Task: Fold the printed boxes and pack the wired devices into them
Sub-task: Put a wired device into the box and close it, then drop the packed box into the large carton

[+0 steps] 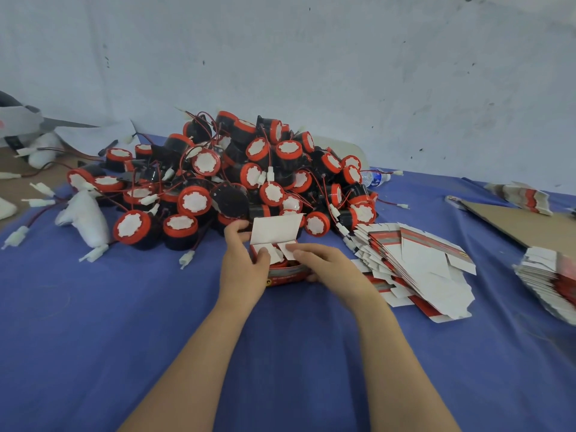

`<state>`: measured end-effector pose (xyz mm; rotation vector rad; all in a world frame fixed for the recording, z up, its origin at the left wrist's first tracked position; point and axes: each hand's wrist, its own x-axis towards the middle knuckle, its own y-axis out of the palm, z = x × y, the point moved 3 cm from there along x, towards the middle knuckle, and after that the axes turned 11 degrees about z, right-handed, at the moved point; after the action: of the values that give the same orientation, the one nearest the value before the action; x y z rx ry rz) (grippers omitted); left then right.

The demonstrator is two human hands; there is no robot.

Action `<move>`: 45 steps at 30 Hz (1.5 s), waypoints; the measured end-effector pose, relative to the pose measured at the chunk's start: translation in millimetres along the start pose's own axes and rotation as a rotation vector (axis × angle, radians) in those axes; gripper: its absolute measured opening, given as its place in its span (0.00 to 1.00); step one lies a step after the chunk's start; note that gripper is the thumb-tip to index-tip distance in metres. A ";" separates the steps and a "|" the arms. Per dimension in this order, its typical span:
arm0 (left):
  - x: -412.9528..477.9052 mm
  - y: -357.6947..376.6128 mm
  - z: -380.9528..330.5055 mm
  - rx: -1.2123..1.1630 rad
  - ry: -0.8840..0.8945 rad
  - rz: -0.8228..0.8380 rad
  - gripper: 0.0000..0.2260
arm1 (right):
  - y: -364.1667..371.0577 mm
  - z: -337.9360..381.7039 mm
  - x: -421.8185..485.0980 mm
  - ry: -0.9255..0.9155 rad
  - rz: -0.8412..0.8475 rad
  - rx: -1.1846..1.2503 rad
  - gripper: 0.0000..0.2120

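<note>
Two flaps pressed down, left hand and right hand each grasping printed box, device seemingly inside.

A pale, bluish-white wall fills the upper half of the frame, scuffed and flecked with dark specks. Below it, a blue cloth covers the counter, with a bare brown surface showing at the far left edge. The light is soft and even.

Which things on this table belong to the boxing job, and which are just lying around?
For the job: the half-closed box, held by left hand and right hand; pile of wired devices; flat printed boxes.
Lying about: water bottle; cardboard sheet; white bundle.
</note>
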<state>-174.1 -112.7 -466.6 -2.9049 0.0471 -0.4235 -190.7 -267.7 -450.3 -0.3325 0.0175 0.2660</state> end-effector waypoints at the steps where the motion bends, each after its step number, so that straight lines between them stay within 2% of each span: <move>1: 1.1 -1.0 -0.4 -0.002 0.012 0.041 0.15 | 1.2 0.0 1.3 -0.030 -0.069 -0.028 0.07; 4: 2.1 -5.3 -0.9 0.011 0.013 0.131 0.14 | 8.2 -1.0 8.0 -0.057 -0.250 -0.167 0.06; 6: 1.6 -6.5 -1.8 -0.036 -0.014 0.160 0.15 | 9.9 -2.4 6.3 -0.049 -0.326 -0.129 0.09; 8: -0.2 -6.3 -3.4 -0.070 -0.020 0.176 0.14 | 9.1 -3.3 2.7 -0.114 -0.285 -0.063 0.19; 10: -2.7 -3.8 -5.8 -0.057 0.012 0.215 0.08 | 7.6 -1.9 -1.0 -0.150 -0.159 -0.098 0.25; 11: -3.8 -3.4 -6.6 0.011 0.052 0.246 0.04 | 5.7 -1.0 -2.8 -0.148 -0.092 -0.095 0.24; 14: -4.4 -3.4 -4.2 0.231 0.169 0.293 0.10 | -0.3 0.8 -7.7 -0.112 0.027 -0.017 0.19; 18: -1.7 -8.8 -3.9 0.272 0.218 0.196 0.09 | 0.0 -2.1 -8.1 -0.088 -0.055 -0.108 0.16; 21: -0.6 -7.3 -3.0 0.274 0.211 0.188 0.13 | -1.4 -3.1 -5.0 -0.103 -0.133 -0.141 0.13; 25: -0.6 -5.5 -5.4 0.291 0.208 0.177 0.12 | -1.3 -2.0 -4.7 -0.123 -0.128 -0.181 0.11; 33: -2.1 -2.7 -3.7 0.071 0.008 0.161 0.10 | 5.9 -0.7 -4.4 -0.050 -0.102 -0.070 0.11; 37: -2.1 1.9 1.0 -0.057 -0.129 0.146 0.06 | 7.1 -7.8 -0.4 0.058 -0.157 0.008 0.23; 38: -2.8 3.1 2.2 -0.112 -0.167 0.134 0.06 | 7.8 -9.0 0.1 0.082 -0.166 0.015 0.23; 41: -4.9 6.7 3.5 -0.089 -0.198 0.175 0.16 | 11.2 -9.6 -0.3 0.077 -0.191 0.004 0.17; 45: 1.0 6.1 6.8 -0.158 -0.290 0.203 0.21 | 12.6 -7.5 2.4 0.080 -0.247 0.023 0.19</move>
<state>-171.2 -117.3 -474.0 -3.0421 0.3417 0.0389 -191.5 -258.0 -461.6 -0.3186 0.0579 0.0080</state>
